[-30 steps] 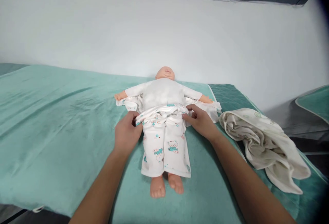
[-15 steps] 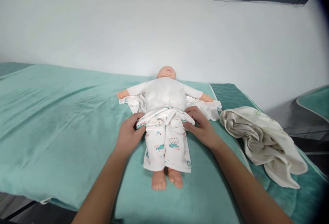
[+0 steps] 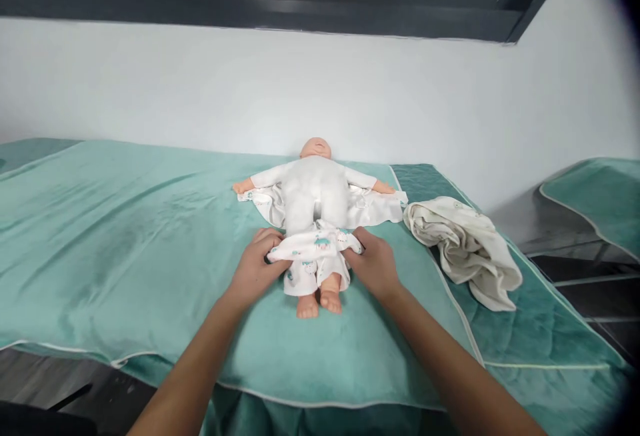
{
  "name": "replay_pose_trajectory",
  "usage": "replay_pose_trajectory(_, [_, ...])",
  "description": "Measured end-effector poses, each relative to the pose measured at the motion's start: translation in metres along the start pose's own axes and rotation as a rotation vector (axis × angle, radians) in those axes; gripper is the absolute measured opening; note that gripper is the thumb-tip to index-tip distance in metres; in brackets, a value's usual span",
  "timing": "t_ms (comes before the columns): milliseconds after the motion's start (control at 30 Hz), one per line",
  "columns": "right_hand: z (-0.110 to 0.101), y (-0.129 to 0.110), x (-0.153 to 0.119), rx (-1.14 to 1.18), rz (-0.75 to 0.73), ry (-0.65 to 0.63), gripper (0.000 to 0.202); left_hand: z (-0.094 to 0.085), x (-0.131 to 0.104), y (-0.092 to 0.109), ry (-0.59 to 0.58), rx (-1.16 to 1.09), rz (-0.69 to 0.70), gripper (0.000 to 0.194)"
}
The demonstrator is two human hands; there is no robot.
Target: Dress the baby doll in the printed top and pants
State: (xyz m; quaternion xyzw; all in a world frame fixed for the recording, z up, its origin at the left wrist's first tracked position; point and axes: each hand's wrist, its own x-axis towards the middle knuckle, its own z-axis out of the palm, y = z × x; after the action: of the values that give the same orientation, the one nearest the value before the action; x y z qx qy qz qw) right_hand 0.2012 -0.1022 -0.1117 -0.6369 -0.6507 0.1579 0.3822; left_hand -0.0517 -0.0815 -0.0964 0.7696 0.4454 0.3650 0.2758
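Note:
A baby doll with a white cloth body lies on its back, arms spread, feet toward me. White printed pants are bunched around its legs below the hips, and both feet stick out of the leg openings. My left hand pinches the waistband at its left side. At the right side, my right hand grips the same waistband. An open white printed top is spread beneath the doll's back and arms.
The doll lies on a green padded bed cover. A crumpled cream cloth rests to the right. Behind the bed stands a white wall below a dark window frame. Another green surface is at the far right.
Both hands have drawn the pants down from the doll's waist to its legs, baring the white hips and thighs. The view has tilted up, showing more of the window.

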Motion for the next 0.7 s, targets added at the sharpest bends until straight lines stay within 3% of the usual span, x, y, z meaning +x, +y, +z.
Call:
replay_pose_trajectory(100, [-0.003, 0.0, -0.006, 0.13, 0.017, -0.018, 0.007, -0.002, -0.01, 0.01, -0.027, -0.006, -0.035, 0.015])
replay_pose_trajectory(167, [-0.012, 0.002, -0.008, 0.226, 0.013, -0.125, 0.019, -0.005, -0.02, 0.016, -0.117, -0.01, -0.024, 0.054])
replay_pose_trajectory(233, [-0.025, 0.002, -0.011, 0.324, -0.009, -0.312, 0.036, -0.005, -0.033, 0.021, -0.214, 0.045, 0.044, 0.099])
replay_pose_trajectory(300, [-0.037, -0.001, -0.016, 0.391, -0.03, -0.518, 0.06, 0.0, -0.046, 0.023, -0.252, 0.163, 0.128, 0.121])
replay_pose_trajectory(367, [-0.046, -0.007, -0.022, 0.372, -0.033, -0.654, 0.083, 0.01, -0.054, 0.024, -0.203, 0.3, 0.173, 0.123])
replay_pose_trajectory(433, [-0.048, -0.014, -0.029, 0.282, -0.044, -0.656, 0.095, 0.018, -0.057, 0.024, -0.119, 0.4, 0.191, 0.116])
replay_pose_trajectory(567, [-0.044, -0.028, -0.04, 0.098, -0.074, -0.502, 0.087, 0.022, -0.05, 0.027, -0.066, 0.5, 0.217, 0.098])
replay_pose_trajectory(700, [-0.044, -0.034, -0.044, 0.002, -0.072, -0.489, 0.077, 0.014, -0.042, 0.036, -0.109, 0.554, 0.224, 0.086])
